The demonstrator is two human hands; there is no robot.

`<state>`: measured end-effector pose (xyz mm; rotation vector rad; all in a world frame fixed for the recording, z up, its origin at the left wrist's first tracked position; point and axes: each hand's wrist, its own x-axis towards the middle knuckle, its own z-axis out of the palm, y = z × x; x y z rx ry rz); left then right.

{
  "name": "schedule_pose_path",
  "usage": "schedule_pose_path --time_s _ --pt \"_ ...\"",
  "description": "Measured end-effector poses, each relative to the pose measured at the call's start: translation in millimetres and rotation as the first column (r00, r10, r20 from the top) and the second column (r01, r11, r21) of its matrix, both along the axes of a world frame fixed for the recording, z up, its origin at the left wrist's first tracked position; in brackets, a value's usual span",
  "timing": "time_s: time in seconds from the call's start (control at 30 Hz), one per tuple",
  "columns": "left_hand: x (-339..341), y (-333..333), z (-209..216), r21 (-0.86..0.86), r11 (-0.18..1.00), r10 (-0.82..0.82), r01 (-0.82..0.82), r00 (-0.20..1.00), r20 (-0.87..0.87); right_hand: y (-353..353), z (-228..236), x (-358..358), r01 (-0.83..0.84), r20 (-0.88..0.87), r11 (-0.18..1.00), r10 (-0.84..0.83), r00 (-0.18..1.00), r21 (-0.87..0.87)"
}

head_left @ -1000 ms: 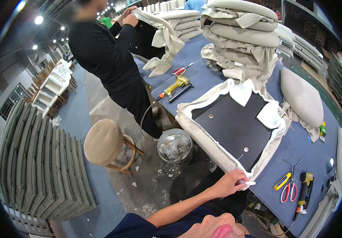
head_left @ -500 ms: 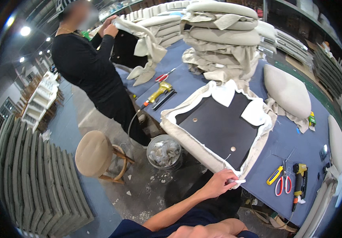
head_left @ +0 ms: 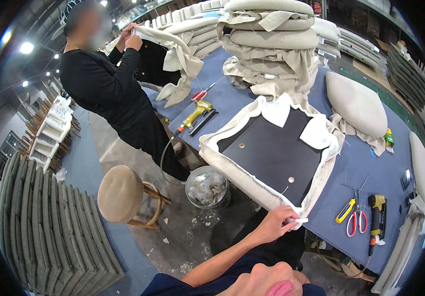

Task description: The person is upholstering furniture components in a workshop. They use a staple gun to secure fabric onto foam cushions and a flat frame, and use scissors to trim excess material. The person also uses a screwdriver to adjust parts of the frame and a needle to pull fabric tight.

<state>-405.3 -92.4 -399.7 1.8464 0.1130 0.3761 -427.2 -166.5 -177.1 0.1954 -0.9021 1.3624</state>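
An upholstered seat cushion lies underside up at the table's near edge, its beige cover and white lining gathered around a black base board with small round holes. White lining flaps fold over the far corners. At the near corner, my left hand has thumb and fingers closed on a white lining edge that sticks out past the fingertips. My right hand is out of view. Right of the cushion lie a yellow-handled screwdriver, red-handled scissors and a staple gun.
A co-worker stands at the far left, holding another cushion cover. Stacked cushions rise behind mine. A second staple gun with a hose lies left. A scrap bucket, a round stool and grey stacked panels stand on the floor.
The whole view has shifted slightly. My left hand keeps its pinch at the same corner, and the cushion and tools stay where they were.
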Motion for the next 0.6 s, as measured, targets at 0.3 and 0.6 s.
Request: schedule_pose_path --time_s 0.3,0.6 --pt "2 2 0 0.008 1.0 -0.007 0.008 0.999 -0.046 3 3 7 -0.03 0.067 0.999 0.028 0.997 0.021" --pt "4 -15 -21 0.32 0.946 0.013 -0.048 0.994 0.11 3 -9 42 0.243 0.421 0.961 -0.169 0.891 -0.129"
